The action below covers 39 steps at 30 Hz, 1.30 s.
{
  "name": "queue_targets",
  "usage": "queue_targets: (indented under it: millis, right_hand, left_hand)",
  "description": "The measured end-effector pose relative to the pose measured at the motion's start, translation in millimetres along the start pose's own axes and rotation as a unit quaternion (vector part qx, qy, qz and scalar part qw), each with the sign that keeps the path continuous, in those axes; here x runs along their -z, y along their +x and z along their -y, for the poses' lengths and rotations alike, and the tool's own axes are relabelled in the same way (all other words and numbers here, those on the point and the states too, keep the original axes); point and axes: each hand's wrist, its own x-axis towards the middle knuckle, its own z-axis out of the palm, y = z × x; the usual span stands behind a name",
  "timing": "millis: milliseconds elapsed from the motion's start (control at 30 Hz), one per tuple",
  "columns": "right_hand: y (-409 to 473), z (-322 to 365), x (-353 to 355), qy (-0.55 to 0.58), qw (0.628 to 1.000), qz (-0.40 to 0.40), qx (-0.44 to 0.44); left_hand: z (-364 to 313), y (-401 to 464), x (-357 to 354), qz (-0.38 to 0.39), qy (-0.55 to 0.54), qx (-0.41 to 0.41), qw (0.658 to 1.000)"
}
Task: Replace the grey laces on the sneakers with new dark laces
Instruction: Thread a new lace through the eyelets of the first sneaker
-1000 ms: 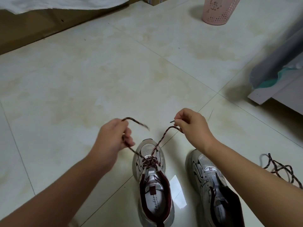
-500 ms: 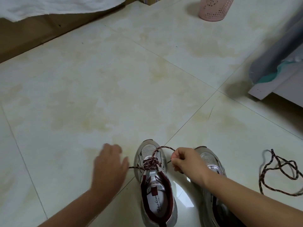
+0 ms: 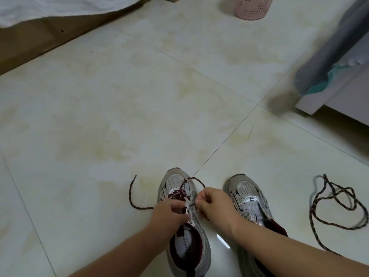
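Two grey sneakers with dark red lining stand on the tiled floor. The left sneaker [image 3: 176, 181] has a dark speckled lace [image 3: 180, 193] threaded through its front eyelets. One end of that lace [image 3: 132, 193] trails loose on the floor to the left; the other arches over the toe to my right hand [image 3: 214, 204], which pinches its tip beside the eyelet row. My left hand [image 3: 169, 213] grips the sneaker's tongue and upper. The right sneaker [image 3: 246, 193] carries no lace. A second dark lace [image 3: 335, 202] lies coiled on the floor at the right.
A pink perforated bin [image 3: 252, 6] stands at the far end. Brown furniture with a white cloth [image 3: 50, 7] runs along the left. A grey and teal bundle [image 3: 327, 62] rests on a pale ledge at the right. A white slip lies between the sneakers.
Both hands came down from pulling the lace ends tight. My left hand dropped its lace end on the floor and took hold of the sneaker's upper; my right hand brought its tip to the eyelets.
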Motion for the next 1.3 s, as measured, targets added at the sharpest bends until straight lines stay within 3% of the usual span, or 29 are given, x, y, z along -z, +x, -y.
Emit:
queue_targets:
  millis: [333, 567, 733, 800, 933, 1067, 1167, 1233, 1300]
  right_hand:
    - [-0.9, 3.0, -10.0, -0.051, 0.996, -0.061, 0.026]
    - [-6.1, 0.7, -11.7, -0.064, 0.995, -0.064, 0.039]
    - [-11.5, 2.0, -11.9, -0.203, 0.974, 0.002, 0.1]
    - [-12.0, 3.1, -13.5, -0.208, 0.973, 0.007, 0.095]
    - [-8.9, 8.3, -9.0, -0.148, 0.988, 0.011, 0.046]
    - [-17.9, 14.7, -4.8, -0.29, 0.95, -0.051, 0.109]
    - [-32.2, 14.1, -7.6, -0.263, 0.964, 0.036, 0.013]
    - [-34.6, 3.6, -13.3, -0.259, 0.957, 0.114, -0.068]
    - [-33.4, -4.5, -17.0, -0.264, 0.949, 0.136, -0.109]
  left_hand:
    - [-0.1, -2.0, 6.6, 0.016, -0.068, 0.009, 0.998]
    - [-2.2, -3.9, 7.3, 0.006, -0.031, -0.007, 0.999]
    - [10.7, -2.2, 3.8, -0.02, 0.152, -0.111, 0.982]
    - [13.4, -0.7, 0.0, -0.057, 0.192, -0.139, 0.97]
    - [17.3, 3.4, -7.0, -0.111, 0.23, -0.15, 0.955]
    - [16.9, 2.8, -5.6, -0.086, 0.238, -0.136, 0.958]
    - [15.4, 5.1, 1.6, -0.048, 0.247, -0.132, 0.959]
    - [10.7, 5.0, 6.8, -0.018, 0.214, -0.112, 0.97]
    - [5.9, 4.6, 14.4, 0.022, 0.18, -0.083, 0.98]
